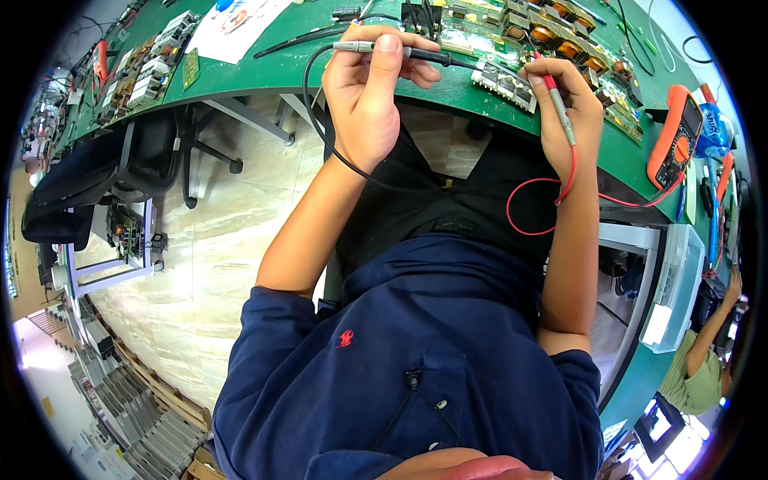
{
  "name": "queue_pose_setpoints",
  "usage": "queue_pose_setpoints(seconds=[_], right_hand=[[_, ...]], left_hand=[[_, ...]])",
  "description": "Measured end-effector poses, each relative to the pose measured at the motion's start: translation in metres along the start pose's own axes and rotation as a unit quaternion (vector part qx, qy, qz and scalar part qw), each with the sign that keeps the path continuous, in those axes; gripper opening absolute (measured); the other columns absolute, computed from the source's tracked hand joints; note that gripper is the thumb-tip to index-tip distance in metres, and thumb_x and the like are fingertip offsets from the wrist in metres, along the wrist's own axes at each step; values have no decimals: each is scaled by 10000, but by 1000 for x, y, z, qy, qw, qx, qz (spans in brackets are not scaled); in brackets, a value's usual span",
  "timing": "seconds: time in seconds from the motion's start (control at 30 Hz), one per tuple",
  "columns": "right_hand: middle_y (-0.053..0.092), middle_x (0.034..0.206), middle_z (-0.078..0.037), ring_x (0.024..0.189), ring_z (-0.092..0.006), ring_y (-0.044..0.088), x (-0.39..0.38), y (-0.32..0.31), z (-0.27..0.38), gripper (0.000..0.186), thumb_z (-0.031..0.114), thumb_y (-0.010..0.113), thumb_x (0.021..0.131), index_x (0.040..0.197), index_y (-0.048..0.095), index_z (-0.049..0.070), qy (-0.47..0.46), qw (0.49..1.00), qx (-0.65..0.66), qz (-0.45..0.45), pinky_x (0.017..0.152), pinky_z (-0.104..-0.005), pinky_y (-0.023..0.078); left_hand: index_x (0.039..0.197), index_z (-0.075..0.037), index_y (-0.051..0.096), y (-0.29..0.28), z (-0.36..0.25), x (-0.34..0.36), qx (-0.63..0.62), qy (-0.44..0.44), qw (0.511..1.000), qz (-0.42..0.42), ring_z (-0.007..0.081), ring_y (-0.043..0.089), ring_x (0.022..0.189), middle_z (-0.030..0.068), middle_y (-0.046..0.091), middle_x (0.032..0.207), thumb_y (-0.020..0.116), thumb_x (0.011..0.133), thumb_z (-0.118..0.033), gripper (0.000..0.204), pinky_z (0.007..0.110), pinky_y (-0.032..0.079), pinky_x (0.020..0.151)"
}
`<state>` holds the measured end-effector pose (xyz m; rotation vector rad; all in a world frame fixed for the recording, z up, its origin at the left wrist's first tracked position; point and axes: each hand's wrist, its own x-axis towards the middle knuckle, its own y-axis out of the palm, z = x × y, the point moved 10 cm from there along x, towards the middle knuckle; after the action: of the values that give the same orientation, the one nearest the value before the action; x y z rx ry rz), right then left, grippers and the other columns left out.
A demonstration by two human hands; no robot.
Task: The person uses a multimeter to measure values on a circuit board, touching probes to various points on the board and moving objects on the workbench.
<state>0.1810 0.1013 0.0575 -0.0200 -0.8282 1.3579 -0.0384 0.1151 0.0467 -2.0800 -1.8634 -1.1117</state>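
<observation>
My left hand point(370, 100) is closed on a black and grey multimeter probe point(424, 55), its tip pointing right toward a circuit board. In my right hand point(572, 108) is a red and grey multimeter probe point(555, 100), angled up and left to the same area. Below the two tips lies a board with a pale, finned or slotted metal part point(504, 86) along the bench edge. Behind it a larger circuit board point(552, 40) carries copper coils and dark blocks. Whether either tip touches a contact is too small to tell. An orange multimeter point(677, 140) stands to the right, with the red lead running to it.
The green bench point(240, 80) also bears several boards point(156, 72) at the left, a paper sheet point(238, 30) and a black cable. A blue packet point(712, 132) and tools lie at the far right. A black chair point(148, 148) stands left; another person point(696, 368) is at right.
</observation>
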Motion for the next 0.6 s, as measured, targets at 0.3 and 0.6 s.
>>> queue_pose_setpoints(seconds=[0.3,0.6], right_hand=[[675,899,-35,864,-86,612,3,4,-7,108,63,577,919,1000,637,26,4,999,37,16,796,-218,459],[678,938,-54,917,-104,617,2,3,-9,130,63,567,925,1029,633,23,23,997,70,26,850,-232,458]], left_hand=[[1031,7,527,13,-5,-4,76,34,995,61,212,664,736,207,657,951,440,1001,-186,214,308,538,648],[997,0,535,4,7,-6,62,-31,998,7,151,636,701,151,664,924,508,974,-185,189,258,527,658]])
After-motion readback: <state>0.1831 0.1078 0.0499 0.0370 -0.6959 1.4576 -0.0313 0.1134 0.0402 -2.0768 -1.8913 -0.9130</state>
